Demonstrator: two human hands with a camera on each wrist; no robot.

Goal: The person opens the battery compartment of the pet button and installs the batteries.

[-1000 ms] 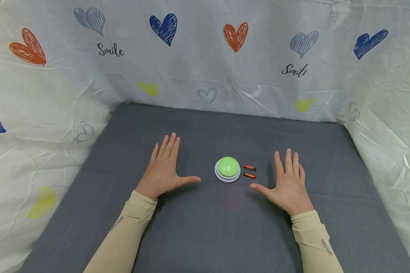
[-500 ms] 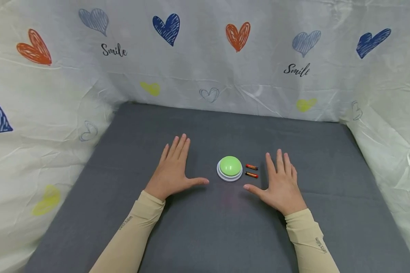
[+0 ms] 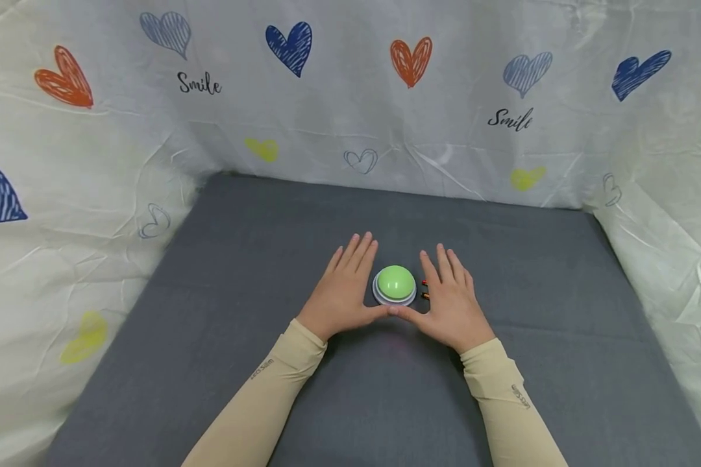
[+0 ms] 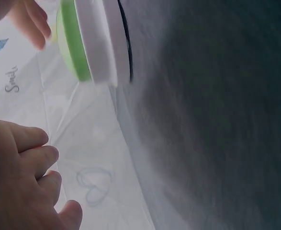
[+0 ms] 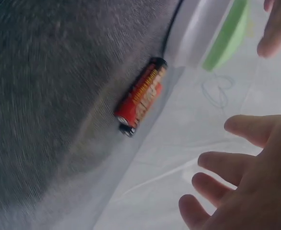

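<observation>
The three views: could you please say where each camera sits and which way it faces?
Head: on the head, facing forward and down at the green button; left hand, right hand and sleeves show.
Left wrist: on that wrist, facing the button's side across gray cloth; left fingers show.
Right wrist: on that wrist, facing two batteries and the button; right fingers show.
Both wrist views share the button, backdrop and, at top, fingers probably the other hand's.

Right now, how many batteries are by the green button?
2. One battery lies right of the button, the other battery just beyond it. From above, the right hand partly covers both and could hide more.
</observation>
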